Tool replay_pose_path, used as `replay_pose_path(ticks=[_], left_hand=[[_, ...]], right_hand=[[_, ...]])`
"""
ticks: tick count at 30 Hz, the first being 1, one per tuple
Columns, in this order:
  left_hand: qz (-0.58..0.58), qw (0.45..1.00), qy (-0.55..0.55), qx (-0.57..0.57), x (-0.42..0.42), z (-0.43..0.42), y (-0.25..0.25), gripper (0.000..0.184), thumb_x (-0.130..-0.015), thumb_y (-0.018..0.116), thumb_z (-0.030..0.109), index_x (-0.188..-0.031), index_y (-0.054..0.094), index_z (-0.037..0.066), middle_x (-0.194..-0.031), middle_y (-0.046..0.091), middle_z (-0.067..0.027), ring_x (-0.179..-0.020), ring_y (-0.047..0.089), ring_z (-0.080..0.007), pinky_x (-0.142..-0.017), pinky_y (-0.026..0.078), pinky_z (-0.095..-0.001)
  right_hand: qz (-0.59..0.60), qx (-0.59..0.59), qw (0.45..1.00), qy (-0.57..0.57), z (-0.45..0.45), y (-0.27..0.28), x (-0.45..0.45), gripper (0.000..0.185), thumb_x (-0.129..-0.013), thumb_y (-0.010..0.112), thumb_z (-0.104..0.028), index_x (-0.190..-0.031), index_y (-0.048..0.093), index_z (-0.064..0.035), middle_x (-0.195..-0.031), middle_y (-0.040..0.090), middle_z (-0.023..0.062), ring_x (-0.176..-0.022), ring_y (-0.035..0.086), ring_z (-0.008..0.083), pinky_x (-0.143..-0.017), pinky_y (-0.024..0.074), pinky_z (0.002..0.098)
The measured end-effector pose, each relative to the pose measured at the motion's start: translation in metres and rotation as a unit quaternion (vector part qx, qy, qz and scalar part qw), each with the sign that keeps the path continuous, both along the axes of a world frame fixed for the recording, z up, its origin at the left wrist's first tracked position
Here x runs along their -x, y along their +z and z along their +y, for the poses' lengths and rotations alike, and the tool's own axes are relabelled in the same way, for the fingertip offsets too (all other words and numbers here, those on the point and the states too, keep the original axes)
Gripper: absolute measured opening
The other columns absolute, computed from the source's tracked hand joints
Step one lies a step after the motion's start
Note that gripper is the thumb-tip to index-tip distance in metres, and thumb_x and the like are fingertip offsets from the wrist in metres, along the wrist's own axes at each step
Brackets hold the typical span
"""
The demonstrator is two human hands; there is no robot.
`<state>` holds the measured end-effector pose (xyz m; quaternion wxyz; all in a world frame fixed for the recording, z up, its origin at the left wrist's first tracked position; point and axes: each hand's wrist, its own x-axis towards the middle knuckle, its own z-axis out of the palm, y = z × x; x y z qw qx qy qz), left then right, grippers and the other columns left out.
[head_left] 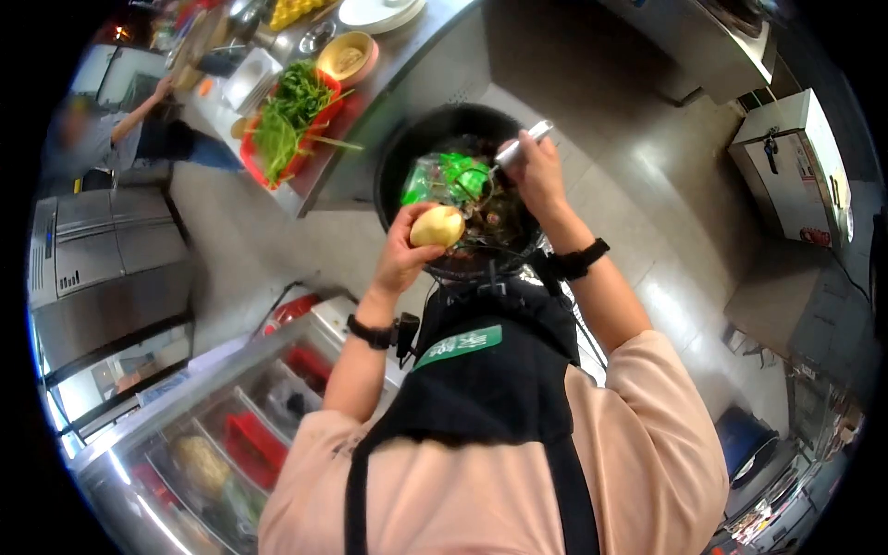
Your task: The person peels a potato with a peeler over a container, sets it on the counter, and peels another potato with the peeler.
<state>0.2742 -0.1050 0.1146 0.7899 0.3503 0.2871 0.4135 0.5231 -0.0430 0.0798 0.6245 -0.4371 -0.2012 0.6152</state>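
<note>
My left hand (404, 248) is closed around a pale yellow, peeled-looking potato (437, 227). In my right hand (538, 176) is a peeler (527, 146) with a light, shiny handle; its curved head points down to the left, apart from the potato. Both hands are over a round black bin (393, 157). Inside the bin lie a clear plastic bag with bright green print (453, 176) and dark scraps.
A steel counter (393, 69) at upper left carries a red basket of leafy greens (294, 120), bowls (349, 57) and white plates (379, 11). Another person (111, 134) stands beyond it. At lower left is a glass-topped case with red trays (252, 449). A white box-like cabinet (786, 162) stands right.
</note>
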Motion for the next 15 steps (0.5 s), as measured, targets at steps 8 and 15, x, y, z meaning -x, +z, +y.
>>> replay_pose_path(ticks=[8,15], left_hand=[[0.100,0.993,-0.009,-0.064,-0.003,0.002,0.002,0.063,-0.070,0.077,-0.007,-0.124,0.046,0.007,-0.122,0.053,-0.0071,-0.112,0.055,-0.0182,-0.096,0.049,-0.0306],[0.150,0.982,-0.001,-0.113,0.001,0.006,-0.007,0.066,-0.067,0.078,-0.008,-0.122,0.046,0.008,-0.126,0.049,-0.0070,-0.119,0.050,-0.0198,-0.101,0.046,-0.0344]], right_hand=[[-0.089,-0.004,0.996,-0.007,0.007,0.001,-0.001,0.015,-0.099,0.050,-0.022,-0.096,0.047,-0.0079,-0.078,0.065,0.0053,-0.063,0.058,0.0095,-0.053,0.0416,0.0223],[0.026,0.000,0.999,0.019,-0.009,0.032,0.020,0.015,-0.099,0.051,-0.022,-0.095,0.047,-0.0085,-0.077,0.065,0.0063,-0.063,0.058,0.0109,-0.056,0.0450,0.0237]])
